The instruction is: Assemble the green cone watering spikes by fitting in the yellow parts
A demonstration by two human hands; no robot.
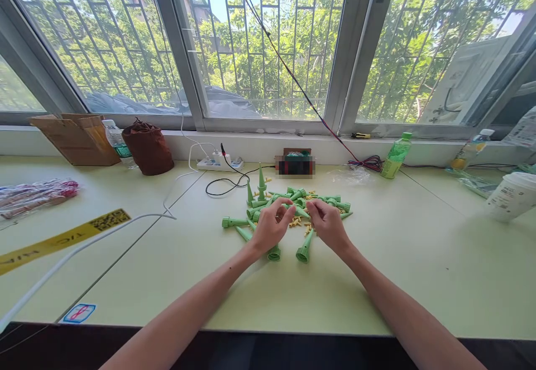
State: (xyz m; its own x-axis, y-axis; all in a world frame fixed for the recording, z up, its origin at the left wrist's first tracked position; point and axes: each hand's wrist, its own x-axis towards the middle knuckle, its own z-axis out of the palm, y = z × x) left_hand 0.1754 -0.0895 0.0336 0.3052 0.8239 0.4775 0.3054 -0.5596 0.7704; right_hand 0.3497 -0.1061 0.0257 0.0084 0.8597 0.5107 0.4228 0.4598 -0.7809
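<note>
A pile of green cone-shaped plastic spikes (293,202) lies on the pale green table (402,269), mixed with small yellow pieces (296,222). My left hand (271,226) hovers over the pile with fingers curled in a pinch around a green spike. My right hand (327,224) is beside it, fingers closed in a pinch over the yellow pieces; what it holds is too small to name. Two green cones (262,185) stand upright at the back of the pile. Two more lie near my wrists, one of them a cone (305,247).
Along the window sill stand a brown cloth bag (148,148), a cardboard box (75,138), a power strip (220,163), a green bottle (396,158) and a paper cup (511,196). A white cable (84,247) and yellow tape (58,240) cross the left side.
</note>
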